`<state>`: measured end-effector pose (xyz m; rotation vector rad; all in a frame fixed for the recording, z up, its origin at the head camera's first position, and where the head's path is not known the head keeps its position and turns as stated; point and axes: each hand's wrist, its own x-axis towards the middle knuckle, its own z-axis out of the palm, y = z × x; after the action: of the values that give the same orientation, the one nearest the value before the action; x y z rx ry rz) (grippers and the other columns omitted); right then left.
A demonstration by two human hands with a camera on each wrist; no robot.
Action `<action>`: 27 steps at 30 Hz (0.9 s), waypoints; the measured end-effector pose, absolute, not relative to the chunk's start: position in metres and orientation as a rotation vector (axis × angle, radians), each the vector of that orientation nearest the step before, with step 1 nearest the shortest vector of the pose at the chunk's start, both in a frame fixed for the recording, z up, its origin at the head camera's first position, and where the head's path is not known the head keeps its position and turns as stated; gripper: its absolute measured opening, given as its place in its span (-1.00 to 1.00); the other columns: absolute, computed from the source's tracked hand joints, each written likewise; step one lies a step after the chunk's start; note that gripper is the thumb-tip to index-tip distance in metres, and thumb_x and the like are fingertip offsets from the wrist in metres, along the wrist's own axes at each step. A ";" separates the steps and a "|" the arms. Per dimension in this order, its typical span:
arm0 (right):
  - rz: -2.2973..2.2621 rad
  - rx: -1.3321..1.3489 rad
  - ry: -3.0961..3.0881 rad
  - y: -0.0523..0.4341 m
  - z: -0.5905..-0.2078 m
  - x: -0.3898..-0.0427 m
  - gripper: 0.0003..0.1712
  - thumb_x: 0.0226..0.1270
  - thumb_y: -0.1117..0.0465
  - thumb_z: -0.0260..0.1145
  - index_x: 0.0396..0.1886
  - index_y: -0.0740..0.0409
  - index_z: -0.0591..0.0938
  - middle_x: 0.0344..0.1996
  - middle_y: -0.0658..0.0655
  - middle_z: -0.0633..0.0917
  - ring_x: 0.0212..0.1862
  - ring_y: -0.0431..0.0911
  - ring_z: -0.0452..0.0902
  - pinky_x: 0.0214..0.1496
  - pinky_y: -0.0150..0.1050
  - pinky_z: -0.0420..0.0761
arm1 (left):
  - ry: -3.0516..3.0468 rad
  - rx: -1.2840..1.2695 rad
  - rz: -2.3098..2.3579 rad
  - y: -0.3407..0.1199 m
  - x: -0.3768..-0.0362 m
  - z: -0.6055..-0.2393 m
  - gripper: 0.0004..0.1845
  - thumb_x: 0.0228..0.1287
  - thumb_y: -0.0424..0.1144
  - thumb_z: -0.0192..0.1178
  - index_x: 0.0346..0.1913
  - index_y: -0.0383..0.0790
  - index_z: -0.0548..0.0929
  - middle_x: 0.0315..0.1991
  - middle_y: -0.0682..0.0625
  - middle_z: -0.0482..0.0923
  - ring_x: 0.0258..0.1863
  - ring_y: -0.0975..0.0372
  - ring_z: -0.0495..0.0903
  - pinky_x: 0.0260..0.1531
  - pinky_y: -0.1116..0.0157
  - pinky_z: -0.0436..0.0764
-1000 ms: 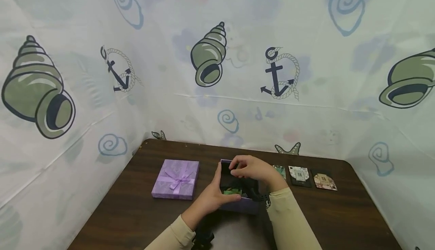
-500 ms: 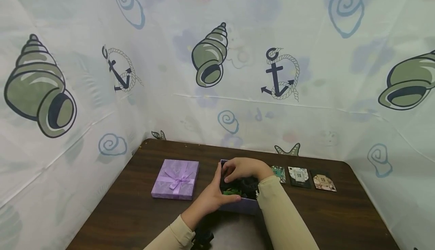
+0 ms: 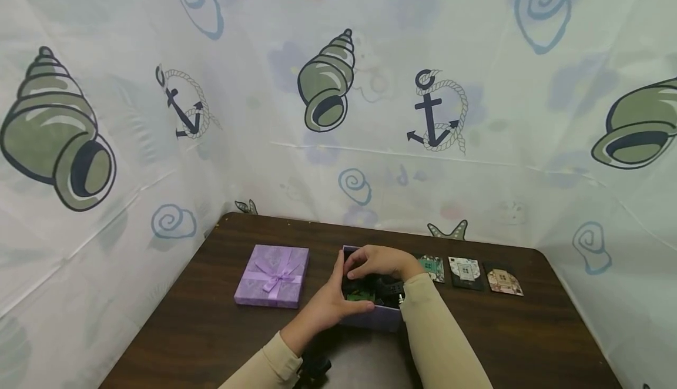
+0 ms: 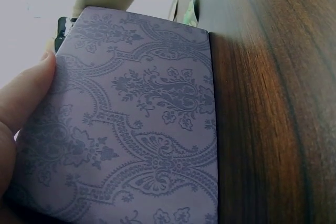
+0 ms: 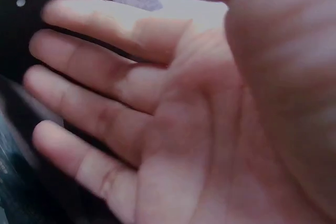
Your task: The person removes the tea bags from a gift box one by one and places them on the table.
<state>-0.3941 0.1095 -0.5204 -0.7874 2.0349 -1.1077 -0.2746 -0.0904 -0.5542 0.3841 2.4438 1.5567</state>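
Observation:
An open purple box [image 3: 371,319] with a dark lining stands mid-table, something green [image 3: 360,297] lying inside. My left hand [image 3: 328,305] grips its left wall, thumb over the near rim; the left wrist view shows the thumb [image 4: 26,98] against the patterned wall [image 4: 142,129]. My right hand [image 3: 378,261] reaches down into the box at its far left corner. In the right wrist view its fingers [image 5: 100,103] lie loosely spread over the dark interior [image 5: 21,182], with nothing seen between them.
The purple lid with a ribbon bow [image 3: 272,275] lies left of the box. Three small patterned cards [image 3: 465,272] lie in a row to its right. The brown table [image 3: 185,330] is walled by a printed sheet [image 3: 370,113] behind and at the sides.
My right hand has dropped from above the box into it and shifted slightly left. The left hand and the box have stayed put.

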 end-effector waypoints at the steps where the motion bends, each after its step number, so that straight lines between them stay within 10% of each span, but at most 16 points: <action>1: -1.093 -0.773 2.033 0.110 -0.520 -0.394 -0.74 0.54 0.09 0.47 0.11 0.04 0.83 0.13 0.06 0.81 0.15 -0.11 0.70 0.39 0.08 0.65 | 2.441 0.386 1.558 -0.090 -0.275 -0.554 0.51 0.21 0.32 0.57 0.77 0.28 -0.51 0.79 -0.30 -0.05 0.63 -0.27 0.33 0.45 -0.33 0.45; 27: -0.886 -0.744 1.988 0.105 -0.522 -0.398 -0.65 0.54 0.16 0.44 0.23 0.11 0.81 0.15 -0.01 0.82 0.18 -0.16 0.74 0.35 -0.05 0.70 | 2.477 0.372 1.534 -0.088 -0.277 -0.555 0.52 0.22 0.27 0.59 0.77 0.24 -0.52 0.76 -0.39 -0.01 0.63 -0.27 0.32 0.47 -0.31 0.45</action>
<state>-0.3978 0.1047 -0.5216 -0.7442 1.9881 -0.8862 -0.2765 -0.0881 -0.5546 0.3719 2.4771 1.5344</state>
